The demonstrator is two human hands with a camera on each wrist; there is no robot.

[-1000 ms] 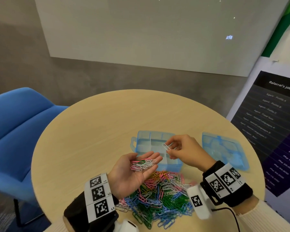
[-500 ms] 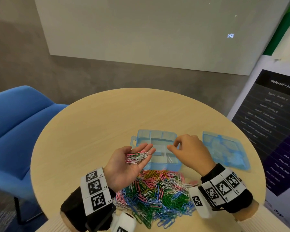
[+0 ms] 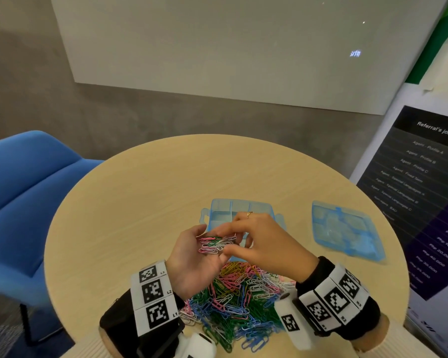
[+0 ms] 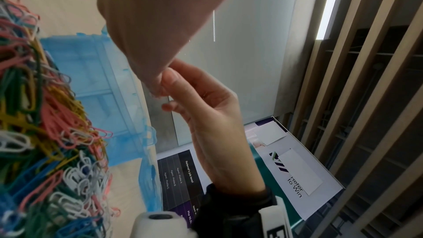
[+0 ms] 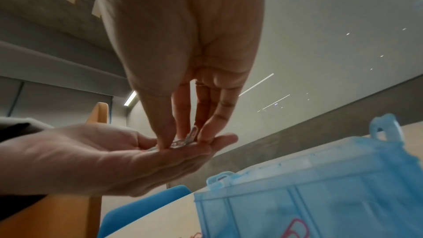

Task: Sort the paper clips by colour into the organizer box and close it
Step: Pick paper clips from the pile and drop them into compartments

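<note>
My left hand [image 3: 194,251] lies palm up above the table and carries a small bunch of pink, green and white paper clips [image 3: 215,245]. My right hand [image 3: 229,240] reaches over that palm, and its thumb and fingers pinch a white clip [image 5: 193,133] standing up out of the bunch. The open blue organizer box [image 3: 219,214] sits just behind both hands, partly hidden by them. A big mixed pile of clips [image 3: 238,298] lies on the table below the hands. The left wrist view shows the pile [image 4: 45,115] and the box [image 4: 103,79].
The box's blue lid [image 3: 344,228] lies apart on the right of the round wooden table [image 3: 140,202]. A blue chair [image 3: 23,189] stands at the left. A poster board [image 3: 424,189] leans at the right edge.
My right hand has come back from above the box compartments to the left palm. The left hand with its bunch of clips has lifted slightly toward the box.
</note>
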